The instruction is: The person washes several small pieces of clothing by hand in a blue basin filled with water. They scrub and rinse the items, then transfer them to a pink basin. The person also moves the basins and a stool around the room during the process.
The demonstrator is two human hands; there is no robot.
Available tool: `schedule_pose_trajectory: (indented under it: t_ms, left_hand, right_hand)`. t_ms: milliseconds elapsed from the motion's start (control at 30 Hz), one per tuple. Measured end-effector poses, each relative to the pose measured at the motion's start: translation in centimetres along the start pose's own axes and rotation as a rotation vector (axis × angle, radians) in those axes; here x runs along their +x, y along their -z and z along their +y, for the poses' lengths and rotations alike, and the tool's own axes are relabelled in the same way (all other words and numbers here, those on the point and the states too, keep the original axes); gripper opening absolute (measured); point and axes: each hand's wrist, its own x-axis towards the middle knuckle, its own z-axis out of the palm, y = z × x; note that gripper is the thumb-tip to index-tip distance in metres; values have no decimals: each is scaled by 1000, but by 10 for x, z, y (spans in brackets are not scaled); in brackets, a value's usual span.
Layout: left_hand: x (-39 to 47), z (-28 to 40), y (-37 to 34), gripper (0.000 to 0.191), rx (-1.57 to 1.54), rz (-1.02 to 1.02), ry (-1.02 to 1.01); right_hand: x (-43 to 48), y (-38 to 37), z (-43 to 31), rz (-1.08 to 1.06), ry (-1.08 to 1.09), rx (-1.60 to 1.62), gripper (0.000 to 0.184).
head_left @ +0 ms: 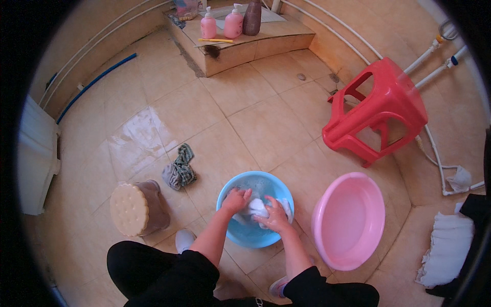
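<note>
A light-blue plastic basin (260, 244) stands on the tiled floor before me, holding sudsy water. White wet cloth (257, 208) lies bunched in the water, between my two hands. My left hand (236, 200) is over the basin's left side, beside the cloth; its lower fingers are partly hidden, so its hold is unclear. On the other side, my right hand (274, 215) has its thumb and fingers around part of the white cloth. More of the cloth shows by the basin's right wall.
A pink basin (348, 264) leans at the right, near a red plastic stool (399, 92). At left are a biscuit-topped stool (129, 210) and a wet patterned cloth (180, 169). Pink pump bottles (233, 23) stand on the tiled step (276, 42). White fabric (447, 245) lies far right.
</note>
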Motion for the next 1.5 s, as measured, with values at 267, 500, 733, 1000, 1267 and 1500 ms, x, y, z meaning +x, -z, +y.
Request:
schedule_pose_trajectory:
  t_ms: [267, 500, 733, 1000, 1267, 1500]
  left_hand:
    - [-43, 45, 12, 74, -1083, -463, 597]
    - [-42, 9, -12, 32, -1894, -662, 318]
    - [-78, 67, 7, 29, -1519, -452, 320]
    - [-72, 46, -5, 32, -1697, -822, 254]
    - [-65, 43, 6, 60, -1791, -717, 361]
    - [-73, 78, 4, 54, -1723, -527, 371]
  right_hand:
    - [0, 59, -90, 167, -167, 1006, 28]
    - [-11, 33, -121, 324, -287, 1315, 21]
    - [24, 36, -35, 513, -447, 1362, 35]
    - [7, 13, -2, -95, -600, 1850, 54]
    - [7, 48, -46, 381, -412, 955, 29]
    - [5, 40, -75, 497, -156, 866, 23]
